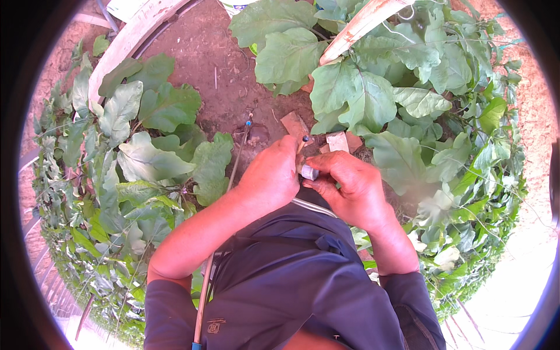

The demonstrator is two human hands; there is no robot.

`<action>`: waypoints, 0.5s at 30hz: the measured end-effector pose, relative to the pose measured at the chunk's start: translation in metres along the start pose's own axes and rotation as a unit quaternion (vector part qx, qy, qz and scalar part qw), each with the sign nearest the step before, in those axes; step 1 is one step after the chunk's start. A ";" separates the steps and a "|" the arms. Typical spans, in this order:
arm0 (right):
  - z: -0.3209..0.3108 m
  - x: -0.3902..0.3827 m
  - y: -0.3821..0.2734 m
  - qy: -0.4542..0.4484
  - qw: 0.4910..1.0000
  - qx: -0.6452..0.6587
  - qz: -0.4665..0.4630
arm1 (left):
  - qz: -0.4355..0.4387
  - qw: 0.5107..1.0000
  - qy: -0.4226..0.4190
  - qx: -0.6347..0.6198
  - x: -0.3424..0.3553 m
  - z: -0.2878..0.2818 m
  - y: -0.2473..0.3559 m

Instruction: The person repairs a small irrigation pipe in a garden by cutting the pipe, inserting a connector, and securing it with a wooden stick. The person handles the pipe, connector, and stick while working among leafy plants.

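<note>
My left hand point(271, 175) is closed around a small object in front of my body. Most of that object is hidden by the fingers, and I cannot tell its kind. A ribbed whitish cap point(310, 172) shows at its near end, and a small dark tip point(305, 139) sticks out beyond the fingers. From the right, my right hand point(353, 186) pinches at the cap with thumb and fingers. Beside my left forearm runs a thin metal wand point(238, 154) with a blue tip, its lower end passing along my left side.
Large-leaved green plants point(356, 93) stand on the right, and more leafy plants point(154, 160) on the left. Between them lies reddish soil point(216, 87) with broken brick pieces point(294, 124). A pale pole point(364, 26) slants in at the top right; a curved pale frame point(131, 38) crosses the upper left.
</note>
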State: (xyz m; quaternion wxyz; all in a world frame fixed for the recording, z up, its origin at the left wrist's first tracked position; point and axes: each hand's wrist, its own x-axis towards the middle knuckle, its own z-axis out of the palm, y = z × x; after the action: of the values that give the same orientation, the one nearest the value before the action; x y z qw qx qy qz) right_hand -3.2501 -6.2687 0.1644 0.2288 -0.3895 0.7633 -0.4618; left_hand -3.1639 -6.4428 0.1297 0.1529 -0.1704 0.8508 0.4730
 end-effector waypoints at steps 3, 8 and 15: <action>0.001 -0.002 -0.003 0.004 0.999 -0.034 -0.001 | -0.012 1.000 -0.002 0.026 -0.001 0.001 0.000; 0.005 -0.004 -0.008 0.002 0.999 -0.047 0.019 | -0.030 0.997 -0.027 0.058 -0.004 -0.002 0.005; 0.016 -0.013 0.007 0.016 0.979 0.146 0.141 | 0.013 0.997 -0.029 0.063 -0.007 -0.008 0.014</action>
State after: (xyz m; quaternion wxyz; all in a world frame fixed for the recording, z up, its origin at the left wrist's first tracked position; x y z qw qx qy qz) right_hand -3.2340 -6.2643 0.1503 0.3339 -0.2329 0.7386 -0.5373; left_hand -3.1646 -6.4418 0.1472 0.1819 -0.1355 0.8764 0.4249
